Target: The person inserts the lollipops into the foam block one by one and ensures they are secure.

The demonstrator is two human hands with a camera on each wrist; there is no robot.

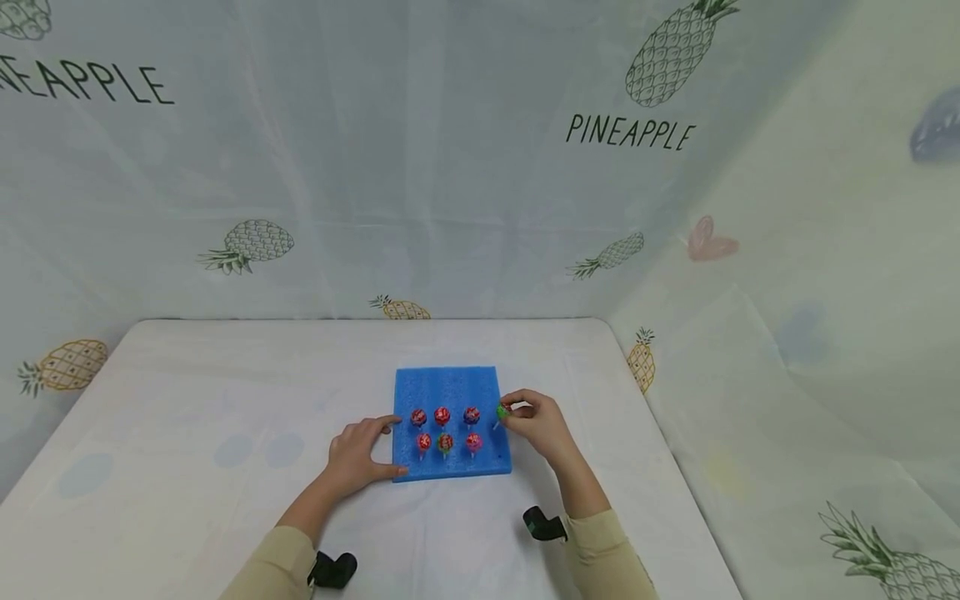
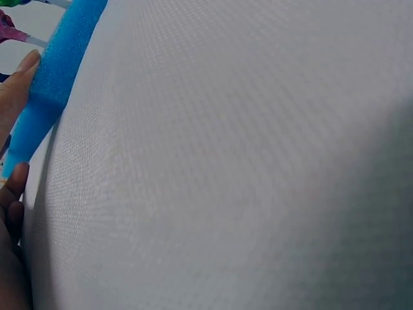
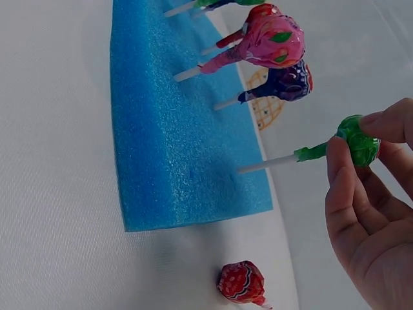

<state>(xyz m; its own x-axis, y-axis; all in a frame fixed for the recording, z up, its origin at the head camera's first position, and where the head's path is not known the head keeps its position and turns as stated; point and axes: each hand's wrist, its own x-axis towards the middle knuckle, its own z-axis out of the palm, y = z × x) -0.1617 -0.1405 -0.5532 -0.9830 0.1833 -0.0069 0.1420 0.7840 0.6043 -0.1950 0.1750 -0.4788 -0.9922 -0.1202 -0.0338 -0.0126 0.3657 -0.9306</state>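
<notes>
A blue foam block (image 1: 450, 379) lies on the table, with several wrapped lollipops standing in it in two rows. At its right side my right hand (image 1: 536, 423) pinches a green-wrapped lollipop (image 3: 358, 142) by the candy head, thumb and fingers around it. The white stick (image 3: 264, 165) slants down, its lower end right at the foam's surface. My left hand (image 1: 356, 454) rests against the block's left edge, thumb and forefinger spread wide along it. In the right wrist view, a pink lollipop (image 3: 274, 42) and a dark blue one (image 3: 287, 84) stand nearby.
A red-wrapped lollipop (image 3: 241, 282) lies on the table beside the foam's right end. The white-covered table (image 1: 247, 375) meets a pineapple-print curtain (image 1: 450, 167) at the back. Each wrist wears a black device (image 1: 543, 525).
</notes>
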